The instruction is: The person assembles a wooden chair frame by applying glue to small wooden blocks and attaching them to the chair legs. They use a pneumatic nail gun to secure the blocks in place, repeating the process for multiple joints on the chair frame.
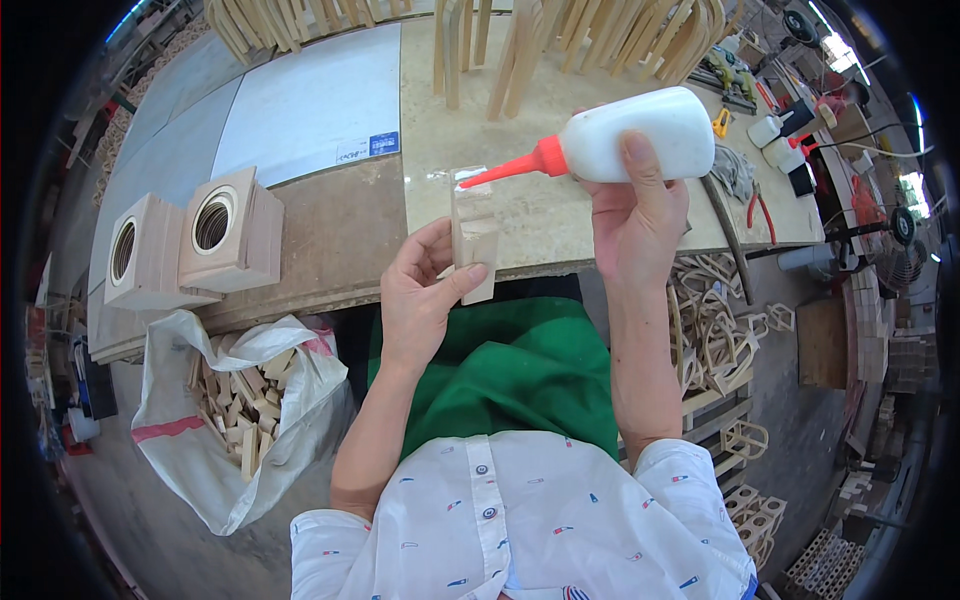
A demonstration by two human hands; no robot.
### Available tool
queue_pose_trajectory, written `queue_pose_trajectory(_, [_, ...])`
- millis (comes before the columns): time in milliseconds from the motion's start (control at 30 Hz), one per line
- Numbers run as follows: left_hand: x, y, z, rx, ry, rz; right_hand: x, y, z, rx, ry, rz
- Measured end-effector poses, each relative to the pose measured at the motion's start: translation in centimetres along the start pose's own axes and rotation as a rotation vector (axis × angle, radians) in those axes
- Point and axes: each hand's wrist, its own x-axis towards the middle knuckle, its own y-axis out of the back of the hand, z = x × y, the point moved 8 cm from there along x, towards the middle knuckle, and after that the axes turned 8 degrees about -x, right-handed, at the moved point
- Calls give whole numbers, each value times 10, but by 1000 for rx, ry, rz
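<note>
My left hand is closed around a small notched wooden block, held at the near edge of the workbench. White glue shows on the block's far end. In my right hand is a white glue bottle, tipped sideways so its red nozzle points left. The nozzle's tip meets or hovers just over the glue; which of the two, I cannot tell. Fingers behind the bottle are mostly hidden.
Two wooden boxes with round holes stand at the bench's left. Below them, a white sack holds wood offcuts. Bent wooden frames line the back. Red-handled pliers, a grey rag and more bottles lie to the right.
</note>
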Motion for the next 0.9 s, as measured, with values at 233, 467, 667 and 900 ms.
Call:
queue_pose_trajectory(233, [-1,4,-1,-4,4,12,1,5,4,-25,11,10])
queue_pose_trajectory(467, [0,6,-2,17,5,25,3,20,-1,-108,76,36])
queue_pose_trajectory(667, [3,8,-1,37,-26,52,-4,18,-11,41,32,84])
queue_pose_trajectory(900, [3,1,-1,53,-15,33,-13,7,3,-6,-8,28])
